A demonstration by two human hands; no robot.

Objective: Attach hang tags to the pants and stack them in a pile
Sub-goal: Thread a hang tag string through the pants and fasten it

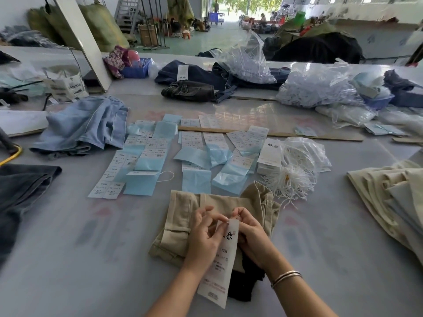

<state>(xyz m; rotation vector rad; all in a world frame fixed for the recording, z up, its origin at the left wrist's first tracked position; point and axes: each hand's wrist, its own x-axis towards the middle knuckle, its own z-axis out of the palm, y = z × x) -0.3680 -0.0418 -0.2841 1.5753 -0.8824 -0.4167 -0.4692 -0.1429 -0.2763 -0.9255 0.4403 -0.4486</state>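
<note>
Folded beige pants (183, 216) lie on the table right in front of me. A long white hang tag (223, 259) with black print lies over them, reaching toward me. My left hand (204, 236) pinches the tag's top edge with curled fingers. My right hand (248, 232), a bracelet on its wrist, pinches at the tag's top corner, where it meets the pants. A bundle of white tag strings (289, 181) lies just beyond the pants on the right, beside a small stack of white hang tags (270, 156).
Sheets of printed labels and pale blue backing strips (164, 156) cover the table's middle. A pile of cream pants (393, 197) sits at the right, light blue jeans (84, 126) at the left, dark jeans (20, 193) at the far left. Plastic bags (318, 88) lie behind.
</note>
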